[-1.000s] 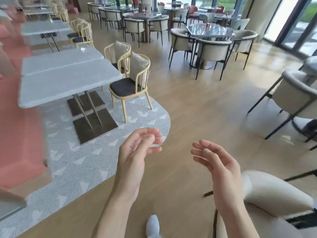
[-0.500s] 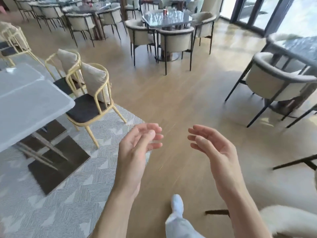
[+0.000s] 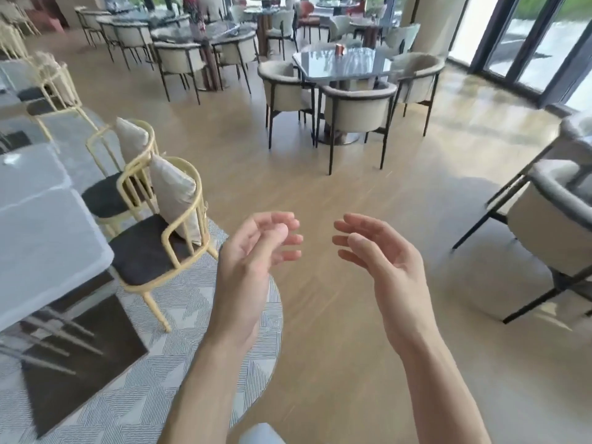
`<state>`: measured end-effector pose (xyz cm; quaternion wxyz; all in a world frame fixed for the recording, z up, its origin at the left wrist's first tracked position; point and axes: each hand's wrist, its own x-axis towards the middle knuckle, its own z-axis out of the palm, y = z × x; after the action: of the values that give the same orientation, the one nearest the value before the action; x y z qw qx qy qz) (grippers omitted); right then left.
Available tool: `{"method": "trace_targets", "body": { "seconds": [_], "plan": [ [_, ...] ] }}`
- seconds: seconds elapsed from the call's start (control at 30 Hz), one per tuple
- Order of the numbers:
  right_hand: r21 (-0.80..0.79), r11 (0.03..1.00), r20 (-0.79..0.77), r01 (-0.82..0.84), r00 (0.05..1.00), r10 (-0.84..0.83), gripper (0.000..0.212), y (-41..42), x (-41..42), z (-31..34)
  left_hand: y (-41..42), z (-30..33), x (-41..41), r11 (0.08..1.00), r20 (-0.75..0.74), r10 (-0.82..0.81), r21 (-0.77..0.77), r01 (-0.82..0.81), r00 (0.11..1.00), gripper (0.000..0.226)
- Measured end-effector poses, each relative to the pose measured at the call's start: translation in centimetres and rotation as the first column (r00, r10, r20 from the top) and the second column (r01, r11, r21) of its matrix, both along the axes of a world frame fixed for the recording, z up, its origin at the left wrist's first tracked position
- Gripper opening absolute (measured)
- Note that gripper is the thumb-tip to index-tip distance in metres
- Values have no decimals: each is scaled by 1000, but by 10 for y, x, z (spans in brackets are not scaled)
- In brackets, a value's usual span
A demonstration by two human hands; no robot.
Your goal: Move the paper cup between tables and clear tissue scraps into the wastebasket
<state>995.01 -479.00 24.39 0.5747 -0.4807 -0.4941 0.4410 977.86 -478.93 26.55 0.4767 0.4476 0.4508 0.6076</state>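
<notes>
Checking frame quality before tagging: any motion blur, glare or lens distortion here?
Head view: table legs at lower left streak with motion blur; window glare washes the floor at upper right; wide-angle bending at the edges; both hands fairly sharp.

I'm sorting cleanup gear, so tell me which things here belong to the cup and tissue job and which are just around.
Job: left hand, right hand, both empty; small white scrap on grey table.
Around: yellow chairs, glass table.

Bare forearms, no sleeves; left hand (image 3: 248,267) & right hand (image 3: 389,267) ungloved.
</notes>
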Motion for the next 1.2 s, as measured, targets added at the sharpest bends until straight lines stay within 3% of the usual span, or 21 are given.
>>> {"method": "trace_targets", "body": {
  "seconds": [0.2,0.37,0.5,0.63,1.0,1.1,1.2],
  "plan": [
    [-86,996,47,-35,998,39,31,114,-3,-18,121,-29,-13,994,14,73,-77,-71,997,20],
    [-62,998,102,-29,994,35,29,241,-21,-22,242,-57,-26,992,54,88,-95,-83,995,22],
    [-59,997,136,-52,989,59,18,364,-55,-16,366,-43,-44,997,99,71,-27,-68,993,18],
    [-21,998,130,-66,989,69,21,478,-92,1,473,-9,-81,994,92,89,58,-94,992,18],
    [-55,975,83,-215,972,219,27,718,-170,-12,669,-24,-160,951,26,305,-54,-304,952,22],
    [-59,966,67,-253,964,256,28,794,-185,-22,737,-26,-175,938,34,346,-40,-344,938,16],
    [-68,947,33,-314,948,317,30,887,-206,-25,820,-26,-192,902,34,431,-19,-430,902,24]
  ]
}}
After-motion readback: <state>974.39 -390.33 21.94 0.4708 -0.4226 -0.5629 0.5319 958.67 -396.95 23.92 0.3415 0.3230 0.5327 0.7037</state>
